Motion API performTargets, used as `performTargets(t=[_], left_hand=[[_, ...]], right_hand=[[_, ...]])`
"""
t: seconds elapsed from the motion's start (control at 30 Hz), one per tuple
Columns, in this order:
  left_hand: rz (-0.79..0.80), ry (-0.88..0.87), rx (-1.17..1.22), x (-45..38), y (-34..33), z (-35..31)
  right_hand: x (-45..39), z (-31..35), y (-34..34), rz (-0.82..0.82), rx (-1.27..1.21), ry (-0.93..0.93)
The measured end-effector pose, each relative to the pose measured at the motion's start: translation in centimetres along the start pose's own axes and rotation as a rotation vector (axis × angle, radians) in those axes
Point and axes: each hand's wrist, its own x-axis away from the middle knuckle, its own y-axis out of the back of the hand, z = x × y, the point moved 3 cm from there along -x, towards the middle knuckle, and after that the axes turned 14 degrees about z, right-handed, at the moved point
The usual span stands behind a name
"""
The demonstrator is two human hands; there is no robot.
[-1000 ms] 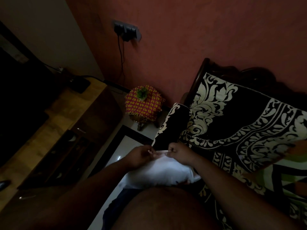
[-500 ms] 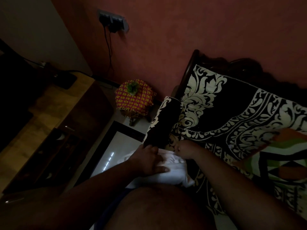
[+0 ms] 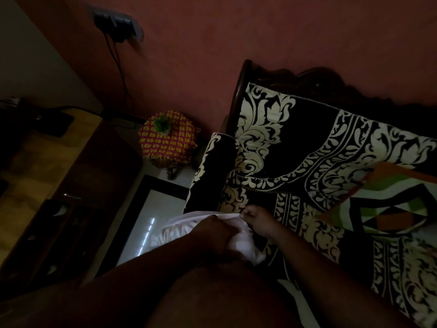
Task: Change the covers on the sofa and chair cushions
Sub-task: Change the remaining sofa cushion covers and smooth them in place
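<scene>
A white cushion cover [image 3: 179,233] lies bunched against my body at the lower middle. My left hand [image 3: 212,233] lies on top of it, fingers bent down into the folds and gripping the cloth. Just to the right, my right hand [image 3: 256,221] pinches the cover's upper edge with curled fingers. Both hands are over the front edge of the sofa seat [image 3: 295,209], which wears a black cover with cream floral print. A cushion [image 3: 390,209] with green, orange and white shapes lies on the seat at the right. The room is dark and fine detail is lost.
The sofa's padded armrest [image 3: 212,166] stands just beyond my hands. A small stool [image 3: 169,140] with a pink-and-yellow cloth and a plant sits by the red wall. A wooden cabinet [image 3: 42,162] runs along the left. Cables hang from a wall socket [image 3: 118,22].
My left hand went from pinching the cover's edge to lying flat on it, and now its fingers dig into the cloth. The cover has sunk lower and is more bunched.
</scene>
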Motion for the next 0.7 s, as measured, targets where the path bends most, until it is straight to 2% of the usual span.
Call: performTargets(t=[0.1, 0.17, 0.3, 0.4, 0.5, 0.57, 0.63, 0.7], left_hand=[[-0.08, -0.047, 0.078, 1.4, 1.3, 0.0], [-0.072, -0.046, 0.146, 1.6, 1.3, 0.9], [0.022, 0.102, 0.172, 0.2, 1.1, 2.7], [-0.027, 0.103, 0.11, 0.2, 1.6, 2.3], [-0.165, -0.001, 0.011, 2.0, 1.6, 1.7], [-0.36, -0.044, -0.063, 4.0, 0.8, 2.7], [-0.584, -0.036, -0.082, 6.0, -1.0, 4.5], [-0.645, 0.037, -0.016, 7.4, -2.7, 6.1]], right_hand=[[-0.4, 0.0, 0.8, -0.081, 0.053, 0.084], [-0.2, 0.4, 0.8, -0.12, 0.13, 0.136], [0.4, 0.8, -0.1, -0.148, 0.304, 0.262], [0.1, 0.5, 0.2, -0.127, 0.355, 0.249], [-0.7, 1.3, 0.5, -0.019, 0.479, 0.248], [-1.3, 2.3, 0.6, 0.065, 0.564, 0.227], [-2.2, 3.8, 0.6, 0.1, 0.605, 0.21], [-3.4, 5.7, 0.2, 0.121, 0.627, 0.205]])
